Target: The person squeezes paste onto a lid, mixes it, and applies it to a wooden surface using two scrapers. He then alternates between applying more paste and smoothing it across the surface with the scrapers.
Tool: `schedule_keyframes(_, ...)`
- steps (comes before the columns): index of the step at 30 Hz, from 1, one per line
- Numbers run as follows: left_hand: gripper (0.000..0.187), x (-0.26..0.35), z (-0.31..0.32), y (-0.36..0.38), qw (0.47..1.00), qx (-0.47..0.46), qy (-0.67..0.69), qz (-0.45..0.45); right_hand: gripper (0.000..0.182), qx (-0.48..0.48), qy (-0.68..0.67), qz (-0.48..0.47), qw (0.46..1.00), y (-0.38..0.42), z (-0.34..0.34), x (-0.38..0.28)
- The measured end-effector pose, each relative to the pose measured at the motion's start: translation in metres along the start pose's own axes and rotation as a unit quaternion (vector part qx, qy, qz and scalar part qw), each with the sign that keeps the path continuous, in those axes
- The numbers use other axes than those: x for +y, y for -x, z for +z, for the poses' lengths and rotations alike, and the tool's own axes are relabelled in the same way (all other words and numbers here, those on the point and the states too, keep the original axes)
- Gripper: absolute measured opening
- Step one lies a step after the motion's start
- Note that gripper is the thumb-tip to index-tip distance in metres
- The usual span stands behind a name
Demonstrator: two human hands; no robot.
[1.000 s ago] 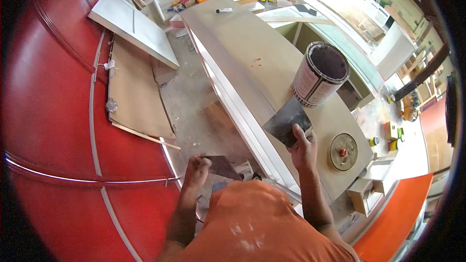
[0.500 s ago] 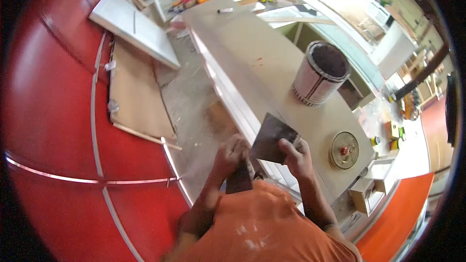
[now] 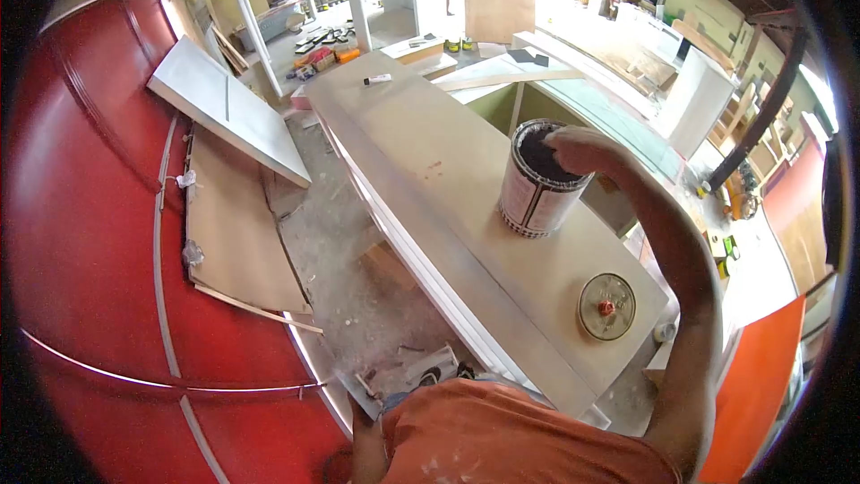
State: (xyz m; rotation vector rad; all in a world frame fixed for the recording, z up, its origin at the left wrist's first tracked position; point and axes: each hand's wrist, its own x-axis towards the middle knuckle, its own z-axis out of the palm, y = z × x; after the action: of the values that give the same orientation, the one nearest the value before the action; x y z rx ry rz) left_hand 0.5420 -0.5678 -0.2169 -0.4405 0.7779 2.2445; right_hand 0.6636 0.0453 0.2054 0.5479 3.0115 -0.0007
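Note:
My right hand (image 3: pixel 587 151) reaches over the rim of a large paint-stained can (image 3: pixel 543 202), its curled fingertips down inside the dark opening. Whatever those fingers hold is hidden in the can. The can stands upright on a long beige panel top (image 3: pixel 448 157). Nearer to me on the same top lies a round lid (image 3: pixel 618 314) with a reddish blob in its middle. My left forearm (image 3: pixel 365 448) hangs low beside my orange shirt. A flat grey piece (image 3: pixel 358 394) shows near it, but the left fingers cannot be made out.
Large red panels (image 3: pixel 98 215) stand at the left. A white panel (image 3: pixel 228 108) and a brown board (image 3: pixel 237 224) lean there, with dusty floor between. Beyond the can lies an open cabinet frame (image 3: pixel 515 108). An orange board (image 3: pixel 761 385) is at the right.
My right hand has moved up and away into the can; the dark square plate it held is out of sight. My left hand has dropped low, and the view has tilted up.

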Motion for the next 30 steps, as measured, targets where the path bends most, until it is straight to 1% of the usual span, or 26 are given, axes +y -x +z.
schedule_keyframes(1,0.036,-0.005,-0.014,0.008,1.000,0.015,-0.002,0.003,0.015,-0.083,0.045,-0.005,0.996,-0.014,0.011,0.009)
schedule_keyframes(2,0.037,-0.007,-0.024,0.015,1.000,0.026,-0.001,0.005,0.015,-0.133,0.065,-0.014,0.989,-0.027,0.016,0.009)
schedule_keyframes(4,0.037,-0.008,-0.039,0.027,0.999,0.039,-0.008,0.009,0.015,-0.188,0.080,-0.030,0.978,-0.047,0.030,0.011)
schedule_keyframes(8,0.037,-0.014,-0.065,0.039,0.998,0.060,-0.014,0.014,0.016,-0.257,0.098,-0.053,0.960,-0.068,0.047,0.009)
schedule_keyframes(9,0.041,-0.023,-0.076,0.036,0.992,0.120,0.001,0.032,0.016,-0.264,0.096,-0.057,0.958,-0.067,0.048,0.007)
schedule_keyframes(10,0.041,-0.021,-0.075,0.038,0.992,0.125,0.002,0.032,0.017,-0.269,0.097,-0.060,0.956,-0.065,0.047,0.006)
schedule_keyframes(12,0.042,-0.015,-0.062,0.035,0.994,0.106,0.025,-0.001,0.017,-0.275,0.097,-0.064,0.954,-0.060,0.042,0.004)
schedule_keyframes(13,0.045,-0.010,-0.076,0.033,0.999,0.024,-0.002,-0.022,0.018,-0.275,0.094,-0.066,0.955,-0.058,0.039,0.002)
schedule_keyframes(14,0.045,-0.005,-0.059,0.038,0.999,0.026,-0.001,-0.025,0.018,-0.274,0.093,-0.068,0.955,-0.054,0.034,-0.002)
schedule_keyframes(16,0.044,0.009,-0.021,0.045,0.997,-0.053,-0.032,-0.044,0.019,-0.268,0.089,-0.069,0.957,-0.045,0.019,-0.005)
schedule_keyframes(17,0.044,0.004,-0.026,0.042,0.997,-0.055,-0.031,-0.048,0.019,-0.261,0.087,-0.070,0.959,-0.041,0.010,-0.007)
schedule_keyframes(19,0.040,-0.005,-0.017,0.040,0.998,0.033,-0.043,0.039,0.020,-0.244,0.082,-0.069,0.964,-0.028,-0.008,-0.012)
schedule_keyframes(20,0.040,-0.007,-0.012,0.038,0.998,0.026,-0.045,0.033,0.021,-0.233,0.078,-0.067,0.967,-0.021,-0.019,-0.015)
schedule_keyframes(21,0.035,-0.003,0.037,0.055,0.999,0.029,0.002,0.042,0.021,-0.221,0.073,-0.063,0.971,-0.013,-0.030,-0.016)
schedule_keyframes(22,0.031,-0.003,0.066,0.062,0.997,0.033,0.050,0.052,0.022,-0.205,0.066,-0.059,0.975,-0.005,-0.042,-0.014)
schedule_keyframes(23,0.028,-0.007,0.018,0.039,0.994,-0.045,0.088,0.046,0.022,-0.185,0.057,-0.050,0.980,0.003,-0.052,-0.012)
schedule_keyframes(24,0.028,-0.005,0.021,0.035,0.994,-0.052,0.089,0.042,0.022,-0.182,0.060,-0.044,0.980,0.009,-0.060,-0.008)
schedule_keyframes(26,0.026,-0.003,0.026,0.034,0.997,-0.024,0.077,-0.002,0.019,-0.110,-0.019,0.026,0.993,0.026,-0.070,0.004)
schedule_keyframes(27,0.027,-0.006,0.032,0.029,0.996,0.010,0.084,0.005,0.026,-0.026,0.159,-0.261,0.952,0.027,-0.061,0.037)
schedule_keyframes(28,0.027,-0.005,0.042,0.029,0.997,0.006,0.083,0.004,0.026,-0.024,0.161,-0.257,0.953,0.035,-0.072,0.027)
schedule_keyframes(29,0.026,-0.002,0.057,0.034,0.997,-0.035,0.072,-0.013,0.026,-0.036,0.025,-0.092,0.995,0.046,-0.089,0.003)
schedule_keyframes(30,0.025,0.001,0.073,0.039,0.995,-0.074,0.061,-0.029,0.026,-0.047,-0.114,0.076,0.989,0.054,-0.098,-0.012)
